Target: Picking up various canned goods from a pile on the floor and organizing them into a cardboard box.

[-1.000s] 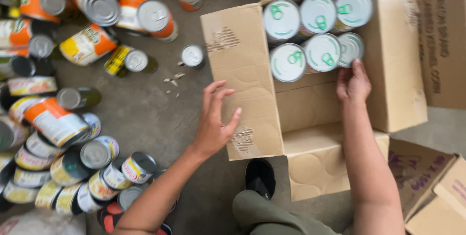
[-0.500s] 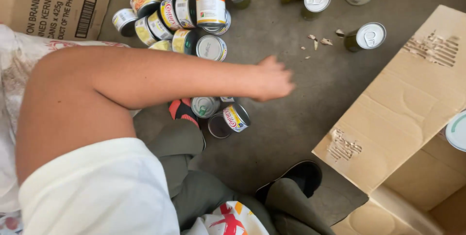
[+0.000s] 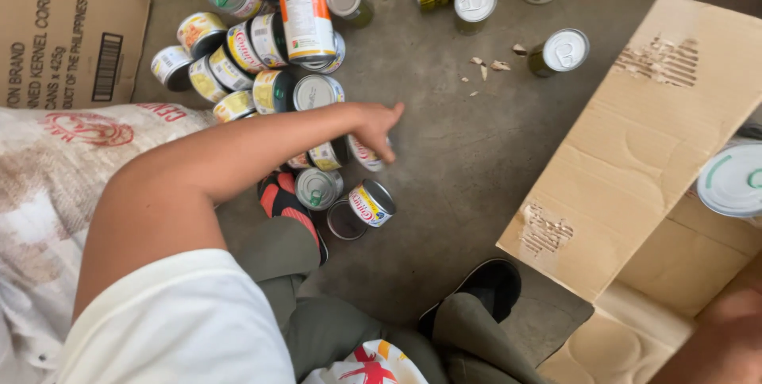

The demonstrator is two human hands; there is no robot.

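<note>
My left hand (image 3: 371, 124) reaches across my body to a heap of small yellow-labelled tins (image 3: 262, 74) on the concrete floor. Its fingers curl down onto one tin (image 3: 363, 154) at the heap's near edge; whether they grip it is unclear. Two more tins (image 3: 317, 187) (image 3: 371, 203) lie just below the hand. My right hand (image 3: 726, 332) is a blurred patch at the bottom right corner, by the open cardboard box (image 3: 635, 154). A white-lidded tin (image 3: 734, 182) shows inside that box.
A tall orange-and-white can (image 3: 305, 19) lies on the heap. Loose cans (image 3: 559, 51) (image 3: 475, 3) stand farther off. A flattened carton (image 3: 63, 43) and a printed sack (image 3: 55, 193) lie to the left. My knees and dark sandals (image 3: 484, 285) are below.
A second ago both hands were at the open box of tins. My view swung left, and my left hand has since dropped a little, down onto a tin at the heap's edge.
</note>
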